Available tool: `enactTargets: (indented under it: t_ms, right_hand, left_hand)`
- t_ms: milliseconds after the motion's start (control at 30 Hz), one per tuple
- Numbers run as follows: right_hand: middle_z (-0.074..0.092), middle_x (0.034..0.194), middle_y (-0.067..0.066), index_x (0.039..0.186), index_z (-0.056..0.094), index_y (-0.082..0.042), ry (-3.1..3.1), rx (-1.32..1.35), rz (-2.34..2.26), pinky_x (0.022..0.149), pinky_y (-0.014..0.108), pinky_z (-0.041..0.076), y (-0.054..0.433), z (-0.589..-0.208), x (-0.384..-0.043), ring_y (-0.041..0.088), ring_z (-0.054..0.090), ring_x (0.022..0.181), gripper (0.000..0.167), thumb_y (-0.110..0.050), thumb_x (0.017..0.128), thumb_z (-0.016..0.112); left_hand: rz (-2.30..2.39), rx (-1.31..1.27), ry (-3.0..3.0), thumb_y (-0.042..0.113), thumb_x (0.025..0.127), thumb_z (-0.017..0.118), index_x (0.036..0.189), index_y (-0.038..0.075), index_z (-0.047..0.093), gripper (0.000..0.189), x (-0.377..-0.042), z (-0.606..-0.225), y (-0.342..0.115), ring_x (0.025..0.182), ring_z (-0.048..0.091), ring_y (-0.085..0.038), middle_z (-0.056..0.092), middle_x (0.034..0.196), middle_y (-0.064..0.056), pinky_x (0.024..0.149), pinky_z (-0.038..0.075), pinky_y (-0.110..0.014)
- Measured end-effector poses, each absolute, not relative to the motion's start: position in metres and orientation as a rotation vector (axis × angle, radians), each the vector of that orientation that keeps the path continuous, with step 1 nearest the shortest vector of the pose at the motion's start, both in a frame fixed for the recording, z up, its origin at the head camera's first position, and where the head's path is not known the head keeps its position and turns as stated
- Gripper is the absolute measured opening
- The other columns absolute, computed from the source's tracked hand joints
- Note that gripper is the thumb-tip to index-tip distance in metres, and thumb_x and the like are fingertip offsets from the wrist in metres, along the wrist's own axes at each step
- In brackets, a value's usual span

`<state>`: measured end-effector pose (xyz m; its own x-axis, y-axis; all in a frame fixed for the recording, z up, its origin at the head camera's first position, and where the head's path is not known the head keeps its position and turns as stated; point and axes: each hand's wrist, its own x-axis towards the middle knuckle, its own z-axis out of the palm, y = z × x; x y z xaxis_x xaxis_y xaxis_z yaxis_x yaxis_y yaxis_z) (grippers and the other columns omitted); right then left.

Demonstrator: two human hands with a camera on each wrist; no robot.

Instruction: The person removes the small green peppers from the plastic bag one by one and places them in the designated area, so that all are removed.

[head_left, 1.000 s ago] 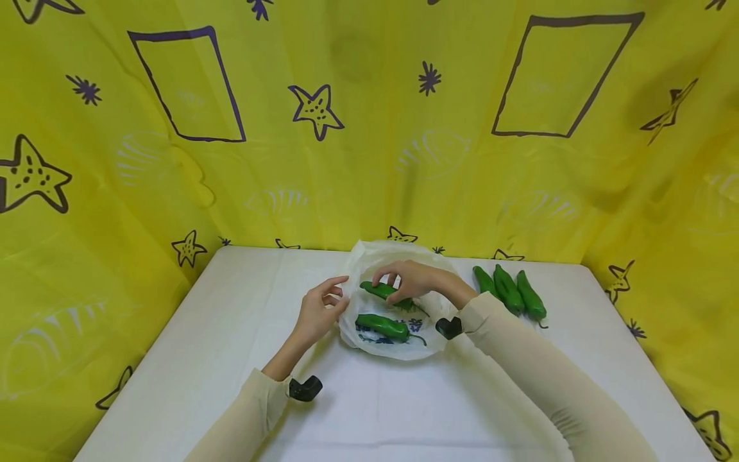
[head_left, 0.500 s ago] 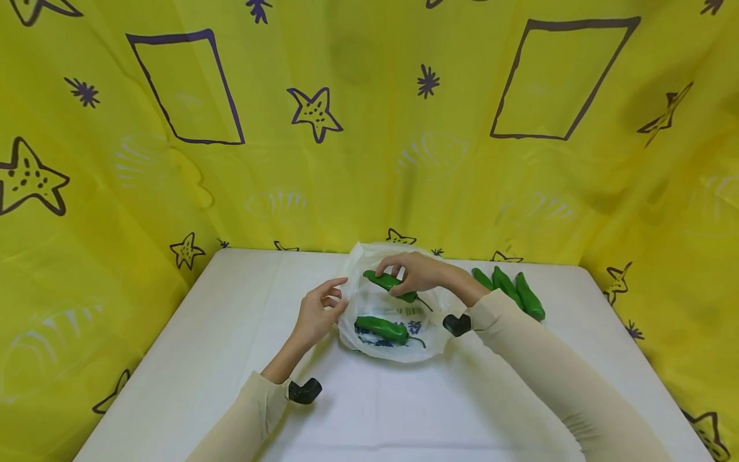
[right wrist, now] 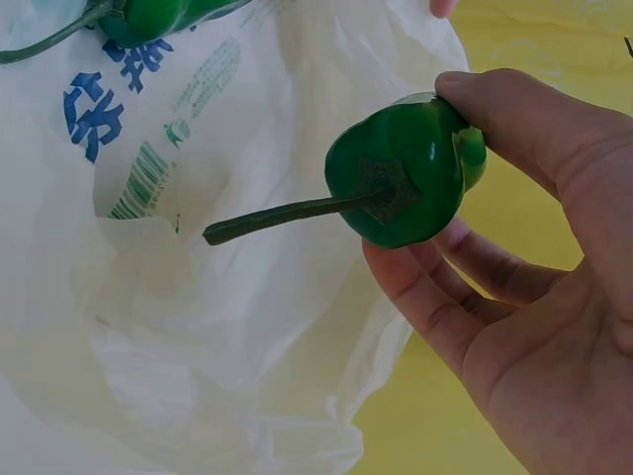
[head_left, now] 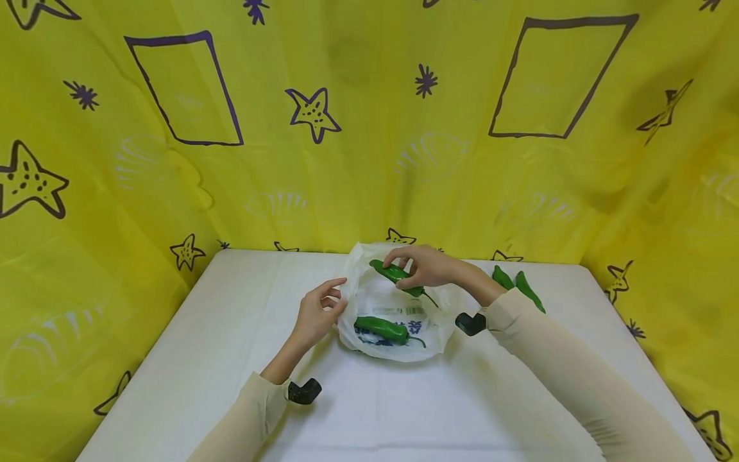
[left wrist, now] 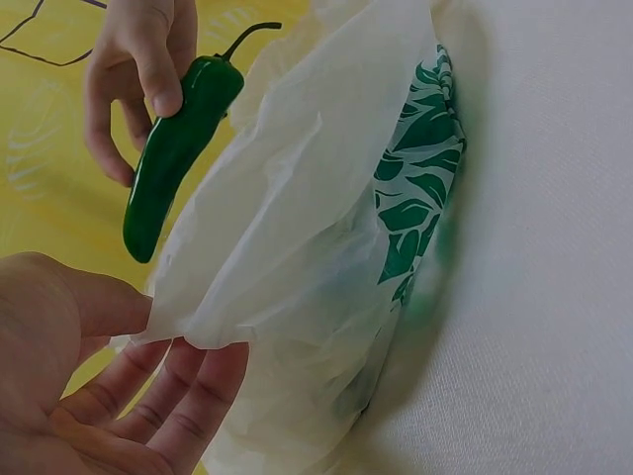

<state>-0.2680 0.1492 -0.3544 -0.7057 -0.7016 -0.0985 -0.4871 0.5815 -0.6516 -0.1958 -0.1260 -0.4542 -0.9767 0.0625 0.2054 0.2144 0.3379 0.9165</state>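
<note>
My right hand pinches a green pepper between thumb and fingers, its thin stem sticking out freely. The pepper hangs over the mouth of a white plastic bag that lies open on the table. Inside the bag, near its front, lies a second green pepper. At the bag's left rim, my left hand pinches the thin plastic between thumb and fingers, plain to see in the left wrist view. The bag's outside carries a green leaf print.
To the right, loose green peppers lie on the white-covered table, partly hidden behind my right forearm. A yellow curtain with starfish drawings encloses the table at the back and sides.
My right hand has lifted the pepper from inside the bag, moving it up and slightly right. My left hand stays at the rim. The right forearm now covers more of the loose peppers.
</note>
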Motion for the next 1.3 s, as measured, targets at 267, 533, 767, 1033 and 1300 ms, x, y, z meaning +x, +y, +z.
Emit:
enactTargets:
  t_ms: [267, 533, 767, 1033, 1300]
  right_hand:
    - [0.065, 0.122, 0.02, 0.133, 0.064, -0.012, 2.521, -1.039, -0.901, 0.072, 0.035, 0.061, 0.162, -0.353, -0.259, 0.031, 0.069, 0.095, 0.045, -0.014, 0.091, 0.079]
    - [0.064, 0.121, 0.017, 0.134, 0.063, -0.014, 2.547, -1.04, -0.925, 0.079, 0.037, 0.059, 0.178, -0.348, -0.247, 0.028, 0.067, 0.097, 0.045, -0.014, 0.091, 0.078]
    - [0.064, 0.12, 0.015, 0.134, 0.064, -0.014, 2.565, -1.031, -0.979, 0.083, 0.039, 0.059, 0.197, -0.351, -0.236, 0.025, 0.067, 0.097, 0.046, -0.015, 0.091, 0.079]
    - [0.065, 0.12, 0.013, 0.134, 0.064, -0.013, 2.589, -1.037, -1.013, 0.084, 0.033, 0.059, 0.218, -0.355, -0.223, 0.023, 0.068, 0.098, 0.046, -0.015, 0.091, 0.079]
    - [0.065, 0.122, 0.012, 0.135, 0.063, -0.015, 2.625, -0.941, -1.042, 0.083, 0.034, 0.059, 0.238, -0.363, -0.21, 0.022, 0.069, 0.099, 0.047, -0.018, 0.091, 0.08]
  left_hand:
    - [-1.704, -0.261, -2.463, -0.003, 0.092, 0.071, 0.134, 0.006, 0.066, 0.043, -0.196, -0.455, -0.125, 0.075, 0.066, -0.022, 0.064, 0.097, -0.013, 0.051, 0.05, -0.022]
    - [-1.699, -0.268, -2.452, -0.004, 0.091, 0.071, 0.135, 0.006, 0.066, 0.045, -0.194, -0.453, -0.127, 0.073, 0.066, -0.019, 0.063, 0.095, -0.013, 0.052, 0.05, -0.022]
    - [-1.706, -0.264, -2.464, -0.002, 0.093, 0.07, 0.135, 0.008, 0.066, 0.044, -0.194, -0.453, -0.128, 0.074, 0.065, -0.018, 0.063, 0.095, -0.01, 0.053, 0.051, -0.023]
    - [-1.701, -0.269, -2.463, -0.003, 0.092, 0.07, 0.136, 0.006, 0.065, 0.044, -0.194, -0.452, -0.13, 0.074, 0.066, -0.017, 0.062, 0.095, -0.01, 0.053, 0.052, -0.024]
    - [-1.725, -0.284, -2.443, -0.005, 0.092, 0.071, 0.136, 0.006, 0.066, 0.045, -0.195, -0.453, -0.128, 0.074, 0.067, -0.021, 0.063, 0.096, -0.014, 0.052, 0.051, -0.023]
